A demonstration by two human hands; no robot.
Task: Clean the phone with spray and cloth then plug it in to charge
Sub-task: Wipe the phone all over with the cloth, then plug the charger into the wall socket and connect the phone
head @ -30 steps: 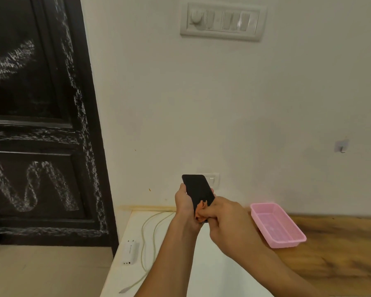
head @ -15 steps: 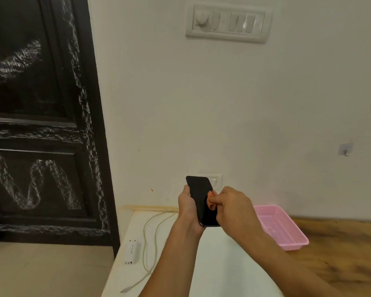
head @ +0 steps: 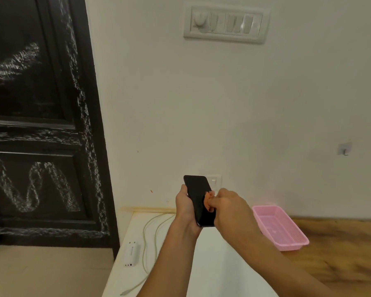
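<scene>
We wipe the phone, the cloth now higher up its screen.

Nearby: door, white table, pink tray (right), cable, charger. Our left hand grips the phone upright; our right hand, closed, pinches the cloth against it.

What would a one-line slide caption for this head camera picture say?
Left hand holds a dark phone while the right hand presses an orange cloth to its screen.
</scene>
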